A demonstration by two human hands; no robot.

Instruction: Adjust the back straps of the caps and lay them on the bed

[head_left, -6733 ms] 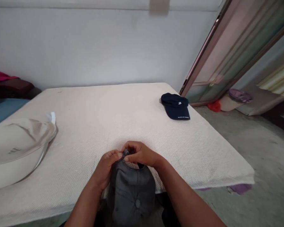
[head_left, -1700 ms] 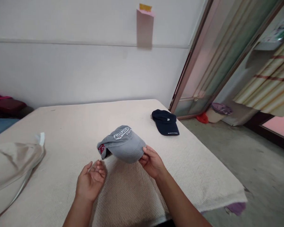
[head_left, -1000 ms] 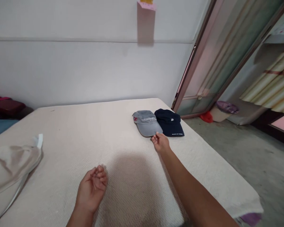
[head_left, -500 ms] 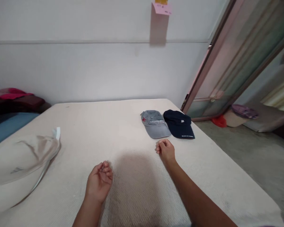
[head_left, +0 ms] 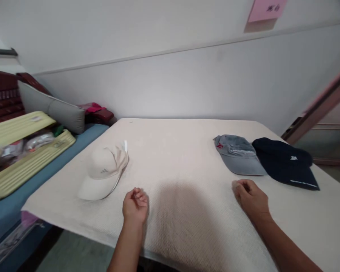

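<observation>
My left hand (head_left: 135, 205) rests palm up on the cream cloth, its fingers curled in with nothing visible in them. To its left lies a cream cap (head_left: 103, 168), brim toward me. My right hand (head_left: 251, 197) lies on the cloth with fingers curled and nothing seen in them, just in front of a grey cap (head_left: 240, 155). A dark navy cap (head_left: 285, 162) sits against the grey cap's right side. Neither hand touches a cap.
The cream cloth (head_left: 172, 151) covers a table against a white wall. At the left, a blue bench (head_left: 95, 134) holds a grey cushion (head_left: 65, 113) and yellow slatted pieces (head_left: 45, 158) with bagged items. A pink note (head_left: 266, 10) hangs on the wall.
The view has turned left, so the whole cream cap and the bench now show, and the caps appear further right. Both hands stay curled; my right hand now appears farther from my left hand.
</observation>
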